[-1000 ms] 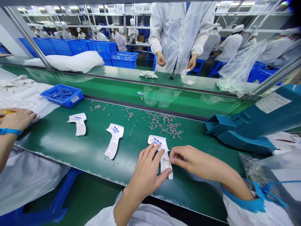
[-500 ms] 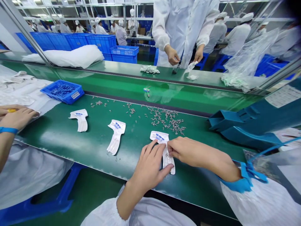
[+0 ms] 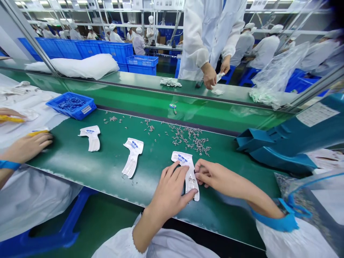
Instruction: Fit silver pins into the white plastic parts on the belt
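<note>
My left hand (image 3: 172, 188) steadies a white gun-shaped plastic shell half (image 3: 182, 157), its fingers on the neck and its thumb across the handle. Small blue parts sit in the top of this shell, and little metal pieces show in the handle. Just right of the handle is my right hand (image 3: 211, 172), with fingers curled and thumb and forefinger together; anything between them is too small to make out. To the left lie a second shell half (image 3: 133, 154) and a third (image 3: 92, 138), both with blue parts inside. Scattered small metal parts (image 3: 185, 136) lie beyond my hands.
A blue tray (image 3: 90, 107) of small blue parts stands at the left, near a co-worker's hand (image 3: 29, 145). Teal bins (image 3: 276, 154) flank the right side. Across the green conveyor belt (image 3: 129, 98), another person handles white pieces. A plastic bag (image 3: 303, 193) lies by my right arm.
My right hand has drawn slightly right, off the handle, uncovering metal pieces there. My left hand stays put. The co-worker's hand at left has shifted, and a small item on the belt has moved right.
</note>
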